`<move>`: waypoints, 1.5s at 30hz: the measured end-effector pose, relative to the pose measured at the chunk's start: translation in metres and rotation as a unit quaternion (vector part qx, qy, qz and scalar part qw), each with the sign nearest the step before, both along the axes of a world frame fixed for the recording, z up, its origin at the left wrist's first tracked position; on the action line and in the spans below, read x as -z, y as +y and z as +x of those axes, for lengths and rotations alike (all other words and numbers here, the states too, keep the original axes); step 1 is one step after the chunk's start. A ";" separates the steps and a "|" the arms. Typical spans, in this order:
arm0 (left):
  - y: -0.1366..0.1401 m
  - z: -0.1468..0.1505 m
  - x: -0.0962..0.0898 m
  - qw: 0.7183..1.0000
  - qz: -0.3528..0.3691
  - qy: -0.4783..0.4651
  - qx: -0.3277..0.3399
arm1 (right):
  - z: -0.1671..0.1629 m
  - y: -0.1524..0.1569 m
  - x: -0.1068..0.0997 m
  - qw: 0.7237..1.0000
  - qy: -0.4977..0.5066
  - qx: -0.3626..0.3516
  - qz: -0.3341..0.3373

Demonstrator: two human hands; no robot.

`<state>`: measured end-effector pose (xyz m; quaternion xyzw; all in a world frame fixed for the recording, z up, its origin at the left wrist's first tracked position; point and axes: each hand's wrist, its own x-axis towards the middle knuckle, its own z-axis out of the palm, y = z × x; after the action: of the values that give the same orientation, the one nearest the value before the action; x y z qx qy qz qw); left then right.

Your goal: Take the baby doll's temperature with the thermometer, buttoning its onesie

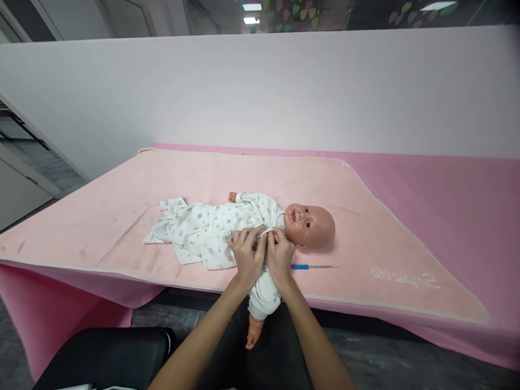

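Note:
A baby doll (314, 226) lies on its back, its head to the right, dressed in a white patterned baby garment (203, 219). At the chest, just below the neck, my left hand (248, 252) pinches the garment's edge with thumb and fingers. Right beside it, my right hand (279, 252) pinches the same cloth near the collar. The fingertips nearly meet, and what fastening lies between them is too small to make out. One doll arm (264, 295) hangs toward me over the table's front edge, between my forearms. A thin blue-handled tool (301, 266) lies by my right wrist.
Under the doll a peach mat (122, 200) covers the table, over a pink cloth (467, 216). A white partition (260, 92) rises behind. At the lower left stands a black chair (109, 355).

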<state>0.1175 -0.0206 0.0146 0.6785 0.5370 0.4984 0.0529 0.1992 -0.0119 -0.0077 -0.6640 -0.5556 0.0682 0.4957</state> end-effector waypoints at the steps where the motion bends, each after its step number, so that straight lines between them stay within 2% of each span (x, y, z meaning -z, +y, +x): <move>1: 0.000 0.000 0.000 1.000 0.000 0.005 0.000 | 0.000 0.000 -0.001 1.000 0.003 -0.001 0.001; 11: 0.001 0.000 0.000 1.000 -0.018 0.000 -0.010 | -0.002 -0.004 -0.006 0.999 0.015 -0.016 0.039; 22: -0.001 0.001 -0.002 1.000 -0.017 0.009 -0.012 | 0.000 -0.002 -0.003 1.000 0.012 -0.004 0.001; 27: 0.000 -0.007 0.001 0.999 0.027 0.007 -0.047 | -0.001 -0.003 -0.003 0.999 0.046 0.004 0.028; 31: 0.001 -0.021 0.000 0.996 0.022 0.007 -0.083 | 0.000 -0.006 -0.002 0.995 0.084 -0.002 0.045; 38: 0.001 -0.027 -0.004 0.996 -0.002 0.047 -0.071 | -0.009 -0.016 -0.014 0.990 0.107 -0.044 0.081; 42: 0.002 -0.027 -0.002 0.995 0.001 0.056 -0.078 | -0.026 -0.014 -0.024 0.986 0.110 -0.113 0.049; 45: 0.003 -0.028 0.001 0.995 -0.002 0.063 -0.076 | -0.032 -0.008 -0.023 0.981 0.142 -0.131 0.009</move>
<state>0.0891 -0.0175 0.0136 0.6656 0.5900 0.4566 -0.0175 0.1670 -0.0199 0.0153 -0.5643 -0.5624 0.2215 0.5623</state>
